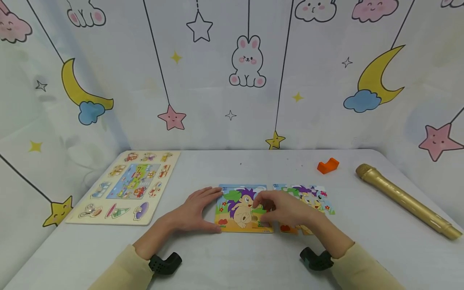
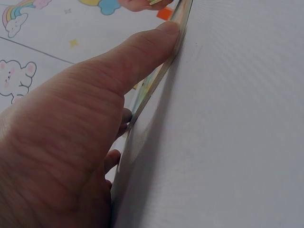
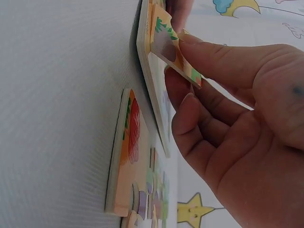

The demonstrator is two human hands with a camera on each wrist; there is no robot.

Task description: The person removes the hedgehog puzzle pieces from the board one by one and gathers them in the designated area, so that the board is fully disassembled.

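A hedgehog jigsaw board (image 1: 241, 217) lies in the middle of the white table. Along its left side rests my left hand (image 1: 195, 211), fingers near the top corner and thumb (image 2: 159, 40) on the lower edge. My right hand (image 1: 286, 207) is over the board's right part and pinches a wooden puzzle piece (image 3: 166, 45) between thumb and fingers. That piece, orange with green grass print, is tilted over the board's edge in the right wrist view. Right of the board are several more puzzle pieces (image 1: 320, 197), partly hidden by the right hand and forearm.
At the left lies a cream puzzle board (image 1: 164, 161) with vehicle and toy pictures. An orange angled block (image 1: 328, 165) sits at the back right. A gold microphone (image 1: 406, 199) lies along the right side. A printed cloth (image 1: 210, 80) hangs behind the table.
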